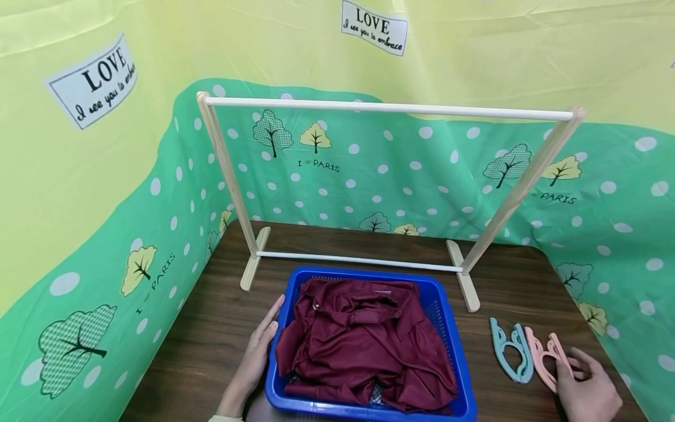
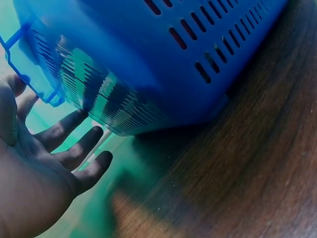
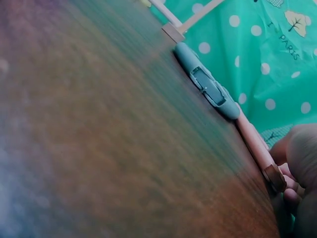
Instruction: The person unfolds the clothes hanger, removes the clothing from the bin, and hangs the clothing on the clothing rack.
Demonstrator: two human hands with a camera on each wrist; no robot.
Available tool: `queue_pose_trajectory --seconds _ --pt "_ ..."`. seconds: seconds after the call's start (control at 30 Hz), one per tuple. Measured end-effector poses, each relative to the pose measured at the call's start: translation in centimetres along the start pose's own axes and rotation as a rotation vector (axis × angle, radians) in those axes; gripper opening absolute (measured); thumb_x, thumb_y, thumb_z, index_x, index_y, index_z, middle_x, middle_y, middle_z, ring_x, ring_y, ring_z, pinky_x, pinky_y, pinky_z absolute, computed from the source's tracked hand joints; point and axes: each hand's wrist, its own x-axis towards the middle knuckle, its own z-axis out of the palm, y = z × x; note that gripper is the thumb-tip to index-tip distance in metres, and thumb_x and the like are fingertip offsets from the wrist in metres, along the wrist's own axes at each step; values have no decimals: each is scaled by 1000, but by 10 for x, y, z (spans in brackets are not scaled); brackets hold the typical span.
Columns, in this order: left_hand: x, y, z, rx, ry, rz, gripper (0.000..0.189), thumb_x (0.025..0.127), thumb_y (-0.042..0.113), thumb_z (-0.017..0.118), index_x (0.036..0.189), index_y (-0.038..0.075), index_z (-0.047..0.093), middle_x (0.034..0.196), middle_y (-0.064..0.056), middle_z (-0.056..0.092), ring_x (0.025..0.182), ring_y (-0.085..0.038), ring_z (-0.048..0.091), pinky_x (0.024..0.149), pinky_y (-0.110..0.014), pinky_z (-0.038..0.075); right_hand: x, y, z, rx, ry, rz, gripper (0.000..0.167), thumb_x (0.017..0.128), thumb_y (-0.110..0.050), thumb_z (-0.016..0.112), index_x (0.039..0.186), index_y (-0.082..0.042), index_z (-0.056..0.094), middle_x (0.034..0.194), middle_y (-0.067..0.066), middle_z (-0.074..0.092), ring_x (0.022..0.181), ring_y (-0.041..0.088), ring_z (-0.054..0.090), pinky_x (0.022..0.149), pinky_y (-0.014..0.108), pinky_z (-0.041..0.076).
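A blue plastic basket (image 1: 461,357) holds a heap of maroon cloth (image 1: 364,346), which looks like a folded garment. At the basket's left side is my left hand (image 1: 256,349), its fingers fairly straight; in the left wrist view, that hand (image 2: 47,153) has its fingers spread along the slotted wall of the basket (image 2: 148,59). To the right, a pink folding clothes hanger (image 1: 548,356) lies on the table beside a light blue one (image 1: 512,354). My right hand (image 1: 587,387) pinches the right end of the pink hanger; the right wrist view shows fingers at the hanger's end (image 3: 257,146).
Behind the basket stands a wooden rack with a white top rail (image 1: 390,108), a lower white bar (image 1: 358,261) and flat feet (image 1: 464,281). A dark wood table (image 1: 195,328) lies under everything. Green and yellow printed fabric (image 1: 337,170) hangs around the back and sides.
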Motion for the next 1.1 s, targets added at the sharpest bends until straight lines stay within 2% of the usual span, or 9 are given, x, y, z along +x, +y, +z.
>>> queue_pose_trajectory --seconds 0.13,0.23,0.33,0.43,0.47,0.57,0.67,0.93,1.1 --pt "0 1 0 -1 -2 -2 54 122 19 38 175 10 32 181 -14 28 154 8 37 121 -12 30 1 1 -2 12 0 -1 51 105 -21 73 152 -1 65 78 -16 66 60 -17 37 61 21 36" --pt "1 1 0 1 -6 1 54 122 18 38 175 10 32 181 -14 28 154 8 37 121 -12 30 1 0 -3 17 6 13 50 106 -22 72 151 -3 66 76 -40 40 61 -18 36 64 23 35" --pt "1 1 -1 0 -12 4 54 122 18 37 175 10 32 181 -14 28 155 7 37 121 -12 30 -2 -3 -5 1 4 64 50 107 -23 69 153 -4 65 83 -13 70 61 -15 35 66 27 35" --pt "1 1 -1 -2 -18 8 54 122 18 37 175 9 32 181 -14 28 155 7 37 121 -13 30 -4 -6 -8 5 7 133 51 107 -27 69 155 -8 65 91 1 74 61 -13 36 63 26 36" --pt "1 0 -1 -4 -19 9 54 122 18 37 175 9 32 181 -14 28 155 7 37 122 -13 30 -5 -6 -9 17 6 158 51 107 -28 69 155 -9 65 89 1 73 61 -13 36 61 25 37" --pt "1 0 -1 -1 -20 14 54 122 17 37 175 8 32 181 -14 28 155 7 37 122 -13 30 -9 -8 -13 89 11 232 52 107 -29 71 155 -12 66 71 -33 46 62 -15 39 53 18 38" --pt "1 0 -1 1 -14 15 54 122 17 38 175 8 33 181 -14 29 155 7 37 121 -13 30 -14 -11 -16 164 17 290 52 106 -28 72 156 -14 66 67 -42 37 64 -17 41 49 13 39" --pt "0 0 -1 10 4 4 54 122 17 38 175 10 34 181 -13 30 155 7 37 121 -12 30 -22 -20 -21 251 12 326 53 107 -26 72 158 -16 63 62 -45 38 64 -22 42 50 7 39" --pt "-1 0 -1 12 10 1 54 122 17 38 174 10 34 180 -13 30 154 7 38 121 -12 30 -22 -16 -21 251 -27 338 55 107 -21 70 160 -9 60 60 -42 37 60 -21 41 47 10 40"
